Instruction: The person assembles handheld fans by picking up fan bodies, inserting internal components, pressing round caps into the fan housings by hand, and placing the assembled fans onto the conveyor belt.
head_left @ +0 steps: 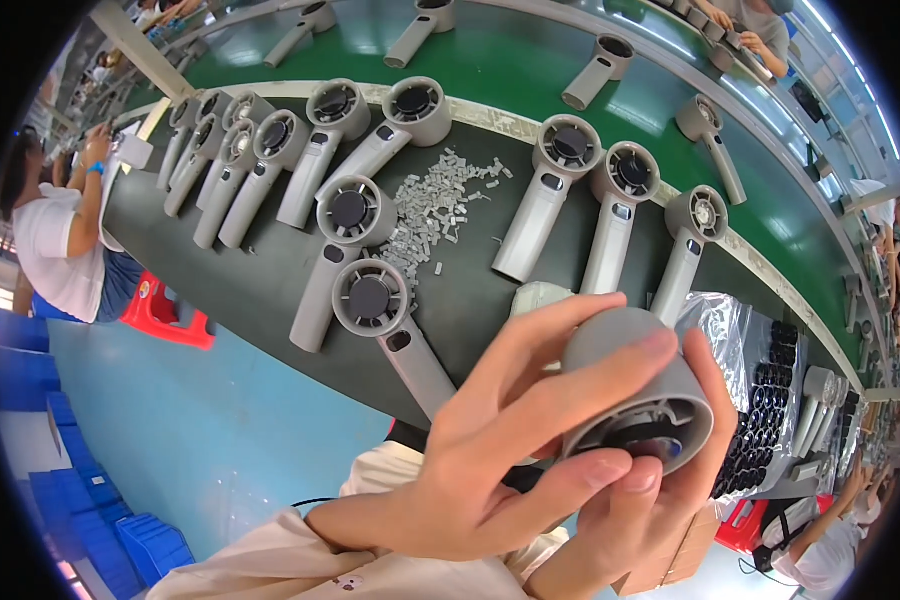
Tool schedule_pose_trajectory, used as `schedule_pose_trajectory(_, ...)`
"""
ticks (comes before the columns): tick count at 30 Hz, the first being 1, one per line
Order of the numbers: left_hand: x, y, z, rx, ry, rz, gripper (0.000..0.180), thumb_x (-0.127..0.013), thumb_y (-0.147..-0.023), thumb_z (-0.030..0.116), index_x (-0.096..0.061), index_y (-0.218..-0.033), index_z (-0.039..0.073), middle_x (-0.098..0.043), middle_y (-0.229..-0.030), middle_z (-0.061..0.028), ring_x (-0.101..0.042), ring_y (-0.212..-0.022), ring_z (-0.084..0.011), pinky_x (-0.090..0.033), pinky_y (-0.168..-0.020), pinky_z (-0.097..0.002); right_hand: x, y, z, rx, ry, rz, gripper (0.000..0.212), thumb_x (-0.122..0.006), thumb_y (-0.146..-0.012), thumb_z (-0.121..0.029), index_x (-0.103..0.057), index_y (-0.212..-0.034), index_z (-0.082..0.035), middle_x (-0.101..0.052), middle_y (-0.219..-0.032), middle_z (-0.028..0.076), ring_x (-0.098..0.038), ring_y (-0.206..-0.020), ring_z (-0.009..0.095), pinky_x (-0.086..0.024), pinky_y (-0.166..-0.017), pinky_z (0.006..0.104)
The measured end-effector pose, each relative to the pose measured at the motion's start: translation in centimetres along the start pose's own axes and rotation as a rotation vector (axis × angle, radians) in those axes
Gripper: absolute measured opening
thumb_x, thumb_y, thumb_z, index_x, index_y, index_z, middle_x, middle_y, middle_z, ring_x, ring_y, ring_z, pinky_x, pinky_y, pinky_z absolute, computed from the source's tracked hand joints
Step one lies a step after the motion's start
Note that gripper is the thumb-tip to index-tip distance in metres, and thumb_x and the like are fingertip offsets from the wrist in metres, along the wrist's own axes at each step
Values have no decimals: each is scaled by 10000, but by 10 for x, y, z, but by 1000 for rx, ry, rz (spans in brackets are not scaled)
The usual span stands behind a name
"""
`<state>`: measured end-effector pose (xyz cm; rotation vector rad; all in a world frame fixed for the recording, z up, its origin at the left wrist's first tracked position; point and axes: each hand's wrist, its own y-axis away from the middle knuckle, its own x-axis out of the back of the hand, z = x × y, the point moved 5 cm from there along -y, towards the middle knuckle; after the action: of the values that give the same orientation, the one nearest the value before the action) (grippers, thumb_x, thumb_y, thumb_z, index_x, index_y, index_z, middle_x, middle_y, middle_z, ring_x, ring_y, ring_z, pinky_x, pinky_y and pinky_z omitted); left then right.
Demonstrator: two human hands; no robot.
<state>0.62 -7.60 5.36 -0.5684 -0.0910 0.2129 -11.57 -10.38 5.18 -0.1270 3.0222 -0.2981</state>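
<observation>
Close in front of me, both my hands are wrapped round the head of a grey handheld fan (625, 340). My left hand (515, 430) lays its fingers over the upper side of the casing, its thumb at the open round end. From the right and below, my right hand (685, 470) closes on the rim. Both thumbs meet at the dark, shiny round centre (660, 447) inside the casing; whether a separate part lies under them I cannot tell. Just left of my hands, another grey fan (372, 300) lies with its handle toward me. A pale rounded object (540, 298) is partly hidden behind my fingers.
Several grey fans (273, 140) stand grouped on the dark tabletop, beside a pile of small grey plastic pieces (430, 215). Black round parts (765, 430) lie on plastic film at right. Beyond runs a green belt (510, 80) carrying fans. A co-worker (70, 220) sits far left.
</observation>
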Motion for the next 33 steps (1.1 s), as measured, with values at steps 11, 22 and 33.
schedule_pose_trajectory(11, -26, 1, -14, -144, 185, 56, 389, -524, -935, 281, -483, -1159, -34, -374, -1218, -456, -549, -1038, -436, -485, -832, -464, 11, 6, 3, 204, -142, 48, 657, -696, -802, -413, -462, -1232, 26, -519, -1123, 261, -566, -962, 271, -473, -781, 326)
schedule_pose_trajectory(22, -36, 14, -2, -166, 135, 140, 298, -526, -934, 320, -479, -1186, 167, -430, -1229, -352, -536, -1059, -389, -484, -853, -437, 11, 18, 6, 266, -21, 161, 507, -613, -858, -455, -493, -1180, -82, -524, -1070, 268, -578, -907, 296, -495, -737, 372)
schedule_pose_trajectory(33, -35, 10, -21, -175, 252, 224, 301, -619, -857, 157, -588, -1093, -28, -473, -1176, -369, -582, -993, -415, -505, -800, -434, 15, 9, 13, 60, 24, 86, 684, -564, -843, -568, -481, -1201, 9, -510, -1163, 125, -506, -1059, 224, -415, -898, 368)
